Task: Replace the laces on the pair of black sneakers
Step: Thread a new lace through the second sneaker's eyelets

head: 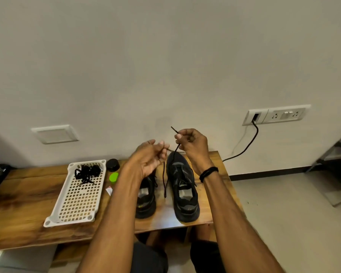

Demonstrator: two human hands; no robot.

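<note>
Nearest, the person's knees in dark shorts sit under the edge of a brown wooden table (28,219), and both bare forearms reach out over it. A black band (208,173) circles the right wrist.

On the table stand two black mesh sneakers, toes pointing away. The left sneaker (146,196) is partly hidden by the left forearm; the right sneaker (183,186) is just beside it. Left of them lies a white perforated plastic tray (77,203) with a bundle of black laces (87,173) at its far end. Between tray and sneakers are a small white packet (109,190), a round green cap (113,177) and a round black lid (113,164).

Above the toes, the left hand (152,156) is turned palm up with its fingers loosely curled. The right hand (191,143) pinches a thin black lace (165,184) just below its stiff tip, which sticks up past the thumb. The lace drops between the two sneakers in a narrow loop, one strand rising to the left fingertips; whether they grip it cannot be told.

Beyond, a white wall socket panel (276,115) holds a black cable (251,142).
</note>
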